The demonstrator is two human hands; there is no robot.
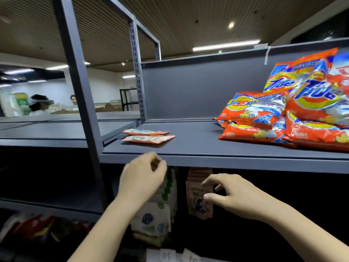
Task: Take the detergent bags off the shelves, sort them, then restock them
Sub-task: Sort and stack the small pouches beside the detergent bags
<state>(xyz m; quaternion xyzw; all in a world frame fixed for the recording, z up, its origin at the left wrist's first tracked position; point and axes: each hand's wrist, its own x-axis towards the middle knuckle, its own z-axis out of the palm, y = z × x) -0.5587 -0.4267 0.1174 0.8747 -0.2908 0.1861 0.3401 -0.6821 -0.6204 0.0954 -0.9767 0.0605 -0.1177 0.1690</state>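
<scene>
Both forearms reach in from the lower frame: the right hand (224,193) pinches a hanging pink sachet (198,201) at lower centre, the left hand (143,176) seemingly curled empty, so lift it clear toward the orange detergent bags (283,118) at right.

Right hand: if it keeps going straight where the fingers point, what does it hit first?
Probably the pink pouches hanging under the shelf; the right hand already looks on them. Depth unclear.
</scene>
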